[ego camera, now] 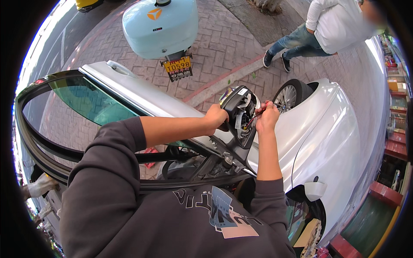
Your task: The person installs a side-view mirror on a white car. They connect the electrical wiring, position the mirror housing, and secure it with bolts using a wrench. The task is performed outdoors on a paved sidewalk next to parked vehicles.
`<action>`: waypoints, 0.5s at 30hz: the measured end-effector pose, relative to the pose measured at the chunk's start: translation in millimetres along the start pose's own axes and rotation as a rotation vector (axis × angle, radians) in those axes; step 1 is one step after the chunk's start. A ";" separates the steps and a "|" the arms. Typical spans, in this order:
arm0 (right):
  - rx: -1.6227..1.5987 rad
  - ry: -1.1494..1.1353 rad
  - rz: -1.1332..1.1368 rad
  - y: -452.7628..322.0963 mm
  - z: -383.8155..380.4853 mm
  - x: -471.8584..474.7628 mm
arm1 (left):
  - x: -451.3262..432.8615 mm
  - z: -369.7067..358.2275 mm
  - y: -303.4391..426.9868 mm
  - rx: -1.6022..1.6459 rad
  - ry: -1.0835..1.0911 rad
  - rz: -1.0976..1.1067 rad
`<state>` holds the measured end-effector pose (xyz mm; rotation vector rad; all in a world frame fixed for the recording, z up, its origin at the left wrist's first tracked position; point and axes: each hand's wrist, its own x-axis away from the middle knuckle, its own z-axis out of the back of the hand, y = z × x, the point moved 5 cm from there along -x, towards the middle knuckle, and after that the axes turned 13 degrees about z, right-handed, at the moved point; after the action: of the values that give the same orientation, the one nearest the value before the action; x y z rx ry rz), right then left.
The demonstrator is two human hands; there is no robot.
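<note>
Before me is a car's side mirror housing [237, 113], its cover off so that wires, a white connector lead and inner parts show. It stands on its black mount at the front corner of the open car door [155, 100]. My left hand [216, 119] grips the housing's near left edge, the thumb and some fingers hidden behind it. At the right side, my right hand [267, 116] pinches thin red and dark wires [253, 121] that run into the housing. What else may be between those fingertips is too small to tell.
Silver bodywork, the front fender [309, 129] and wheel [288, 96], lies to the right. A light-blue scooter [161, 29] is parked beyond the door on brick paving [222, 38]. One person [332, 29] stands at the upper right. A second mirror [315, 191] sits at lower right.
</note>
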<state>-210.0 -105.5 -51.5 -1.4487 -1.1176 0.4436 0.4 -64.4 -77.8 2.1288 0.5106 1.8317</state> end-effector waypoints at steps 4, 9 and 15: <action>-0.258 0.112 -0.157 7.5 12.8 -20.1 | 4.3 -10.5 6.9 -0.021 -0.063 0.013; -0.014 -0.103 -0.020 0.0 13.0 -0.9 | 0.2 -13.2 12.8 -0.024 -0.081 0.030; 0.376 -0.022 0.226 -29.3 74.0 98.5 | -6.6 -17.7 15.0 -0.059 -0.126 0.069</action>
<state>-234.3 11.6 -9.8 -1.2406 -0.8348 0.7860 -16.7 -81.0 -74.5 2.2304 0.3537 1.7108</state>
